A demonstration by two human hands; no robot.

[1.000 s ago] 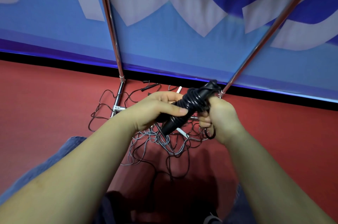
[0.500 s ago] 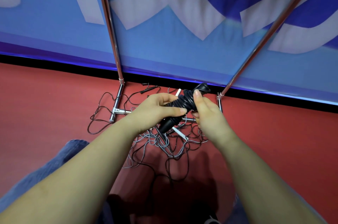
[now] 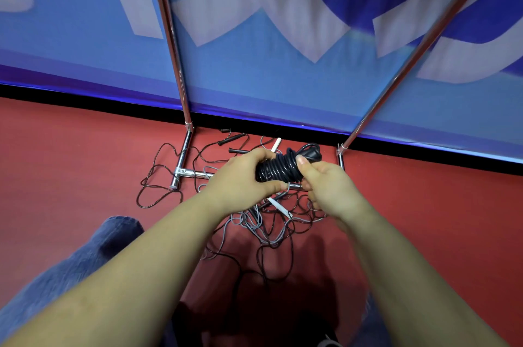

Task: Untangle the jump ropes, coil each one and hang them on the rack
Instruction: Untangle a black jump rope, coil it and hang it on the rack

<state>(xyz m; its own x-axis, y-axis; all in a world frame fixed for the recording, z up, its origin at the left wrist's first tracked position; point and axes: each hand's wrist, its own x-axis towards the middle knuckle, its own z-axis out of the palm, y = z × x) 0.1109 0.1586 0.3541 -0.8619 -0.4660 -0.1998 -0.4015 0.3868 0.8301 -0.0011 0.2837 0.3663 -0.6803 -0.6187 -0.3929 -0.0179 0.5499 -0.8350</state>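
Observation:
A black jump rope (image 3: 281,166) is wound into a tight coil around its handles, held between both hands above the floor. My left hand (image 3: 243,176) grips the coil's left end, thumb underneath. My right hand (image 3: 325,182) holds the right end, thumb pressed on top of the windings near a black handle tip (image 3: 312,154). Below lies a tangle of grey and black ropes (image 3: 268,226) with a white handle (image 3: 280,206). The chrome rack (image 3: 172,43) stands behind, its base bar (image 3: 188,174) on the floor.
A red floor (image 3: 70,154) meets a blue and white banner wall (image 3: 254,69). The rack's right pole (image 3: 418,46) slants up to the right. Loose black rope loops (image 3: 158,176) and black handles (image 3: 230,138) lie by the left foot. My denim-clad knee (image 3: 85,256) is at lower left.
The coil has turned from slanting to nearly level. My right hand shifted from wrapping around its far end to holding it with the thumb on top. My view has tilted slightly.

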